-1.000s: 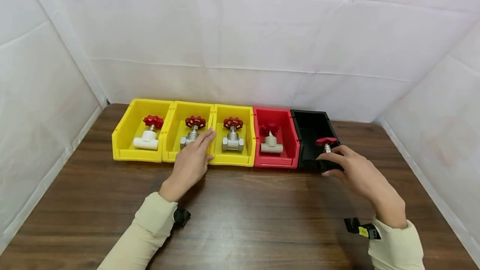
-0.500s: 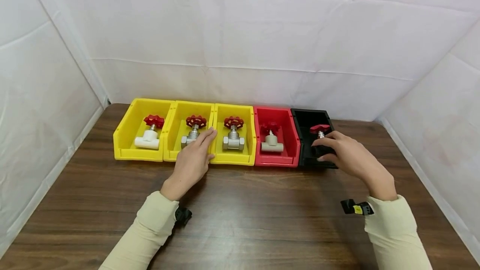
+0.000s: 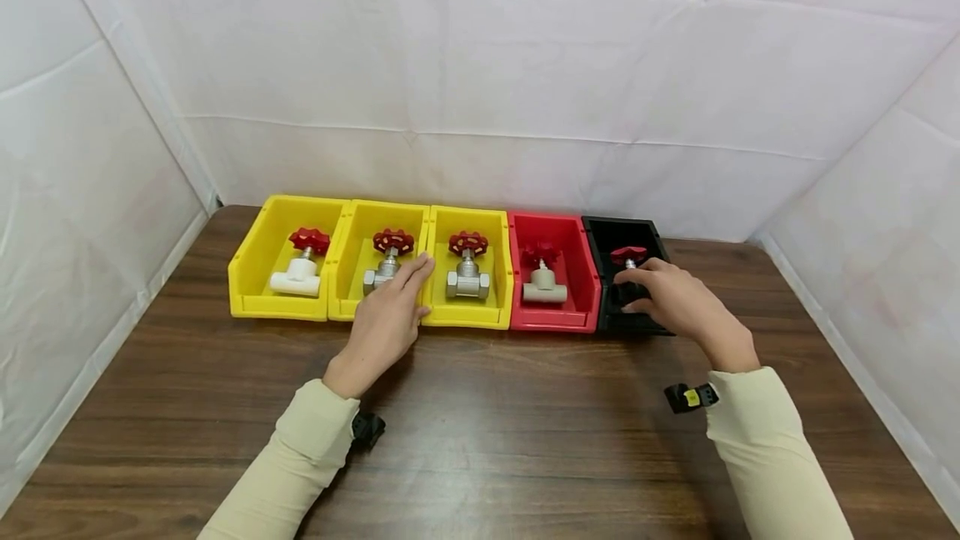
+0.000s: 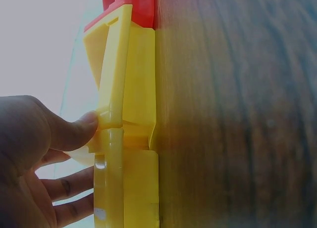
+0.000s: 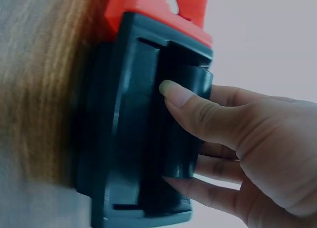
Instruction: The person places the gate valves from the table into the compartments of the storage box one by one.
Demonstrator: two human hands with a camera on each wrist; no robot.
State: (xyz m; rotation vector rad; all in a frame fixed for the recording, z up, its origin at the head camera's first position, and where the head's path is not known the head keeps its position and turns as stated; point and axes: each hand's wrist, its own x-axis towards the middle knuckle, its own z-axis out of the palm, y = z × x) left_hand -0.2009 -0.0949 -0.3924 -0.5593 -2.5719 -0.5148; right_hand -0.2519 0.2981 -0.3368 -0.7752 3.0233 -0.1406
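My right hand (image 3: 681,298) holds a black valve (image 5: 185,144) with a red handwheel (image 3: 628,254), down inside the black bin (image 3: 633,325). In the right wrist view the thumb lies across its black pipe-like body, with the other fingers behind. My left hand (image 3: 381,325) rests at the front where the middle yellow bin (image 3: 360,312) meets the right yellow bin (image 3: 465,318). Its thumb touches the rim in the left wrist view, the fingers loosely extended. Those fingers partly cover a metal valve (image 3: 384,273) with a red handwheel.
Another metal valve (image 3: 468,282) lies in the right yellow bin. The left yellow bin (image 3: 277,307) holds a white valve (image 3: 296,277), and the red bin (image 3: 553,320) a beige valve (image 3: 545,288). All bins form one row on the wooden table (image 3: 480,423), before a white sheet wall (image 3: 480,57).
My right hand has carried the black valve leftward and inward, from over the black bin's front right edge to inside it. The left hand stays essentially in place.
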